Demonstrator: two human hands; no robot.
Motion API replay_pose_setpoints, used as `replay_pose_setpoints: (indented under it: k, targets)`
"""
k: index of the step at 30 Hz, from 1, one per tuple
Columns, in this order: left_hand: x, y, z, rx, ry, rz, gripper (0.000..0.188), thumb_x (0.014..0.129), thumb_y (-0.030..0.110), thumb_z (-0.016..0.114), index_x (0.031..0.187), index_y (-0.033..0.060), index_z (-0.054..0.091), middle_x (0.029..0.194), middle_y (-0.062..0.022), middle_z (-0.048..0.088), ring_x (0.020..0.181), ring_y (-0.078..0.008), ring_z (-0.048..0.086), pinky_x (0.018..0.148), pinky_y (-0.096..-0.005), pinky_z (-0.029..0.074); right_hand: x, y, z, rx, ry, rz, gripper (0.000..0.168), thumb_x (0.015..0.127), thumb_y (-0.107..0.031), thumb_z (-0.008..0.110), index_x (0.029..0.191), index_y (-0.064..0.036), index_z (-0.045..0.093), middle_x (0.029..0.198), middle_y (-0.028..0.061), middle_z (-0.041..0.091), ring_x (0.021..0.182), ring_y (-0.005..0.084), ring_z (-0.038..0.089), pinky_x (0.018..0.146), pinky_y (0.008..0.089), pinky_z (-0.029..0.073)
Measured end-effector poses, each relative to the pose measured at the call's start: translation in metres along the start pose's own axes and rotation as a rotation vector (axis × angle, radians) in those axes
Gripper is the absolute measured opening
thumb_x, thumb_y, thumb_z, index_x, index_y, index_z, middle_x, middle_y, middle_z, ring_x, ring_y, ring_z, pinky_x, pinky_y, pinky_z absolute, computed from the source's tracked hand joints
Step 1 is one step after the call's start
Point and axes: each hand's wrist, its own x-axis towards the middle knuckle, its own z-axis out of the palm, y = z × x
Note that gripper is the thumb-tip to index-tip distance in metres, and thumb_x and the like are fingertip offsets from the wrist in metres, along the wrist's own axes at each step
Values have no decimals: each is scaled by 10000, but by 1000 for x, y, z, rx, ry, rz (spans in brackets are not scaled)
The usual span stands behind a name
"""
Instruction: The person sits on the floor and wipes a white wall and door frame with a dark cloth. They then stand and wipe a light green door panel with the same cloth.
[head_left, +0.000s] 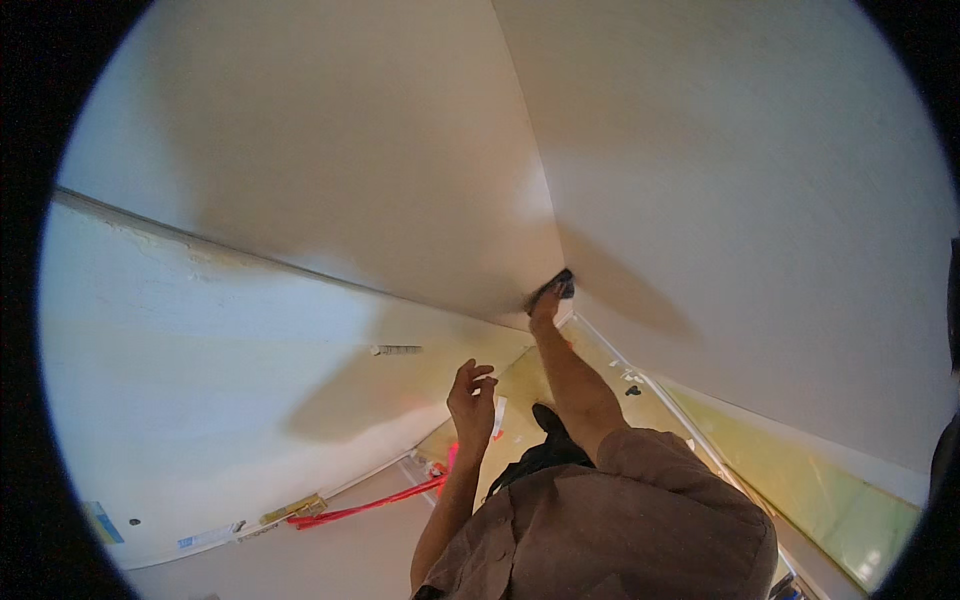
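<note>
My right hand (549, 301) grips a dark, flat hand tool (559, 282), whose exact kind I cannot tell, near the corner where two pale wall surfaces meet. The tool lies at the lower end of the corner line (541, 169). Raised to the left of it, my left hand (472, 388) holds nothing, with its fingers bent and apart. A white wall surface (225, 360) with a small slatted fitting (396, 350) is beside that hand. Both forearms reach up from a brown shirt.
A dark seam (225, 247) crosses the wall at left. Red strapping (367, 502) and a yellow packet (294, 508) are at the lower left. White scraps (632, 375) and a small dark object (634, 391) lie on the yellowish floor covering (525, 375). White trim (675, 409) runs along the right.
</note>
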Motion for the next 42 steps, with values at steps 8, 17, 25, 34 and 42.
replay_pose_setpoints:
  k: [8,17,25,34,42]
  targets:
    - [5,-12,11,10,-10,-78,411,930,38,580,1323,-8,469,1086,-142,683,854,-204,685,668,-292,528,-44,16,-5,216,-151,318,483,1011,-465,436,1279,-77,539,1271,95,567,1105,297,553,972,454,458]
    - [23,65,27,-275,204,245,253,940,-49,509,1182,-2,566,1090,-95,666,898,-140,627,706,-250,491,-188,-69,89,-199,-28,141,261,986,-140,476,1187,0,565,1093,102,596,946,261,563,845,434,491]
    - [48,161,35,-322,200,653,263,945,-23,505,1187,-3,605,1198,-94,622,1026,-155,589,856,-277,488,-318,-238,136,-56,-624,-471,396,982,-81,523,1361,32,504,1202,74,598,1064,162,536,942,283,429]
    - [76,255,80,-293,-89,1110,396,948,109,497,1308,-53,521,1428,-270,462,1342,-448,425,1096,-489,362,-360,-329,178,-393,-742,-1059,435,966,-123,523,1362,55,485,1252,122,581,1135,193,545,1013,301,418]
    - [81,291,101,-50,-5,1318,351,925,190,607,1252,64,611,1542,-251,302,1430,-475,242,1127,-562,266,-421,-320,168,-428,-120,-1663,367,941,-38,530,1303,21,539,1335,195,570,1295,332,503,1083,426,389]
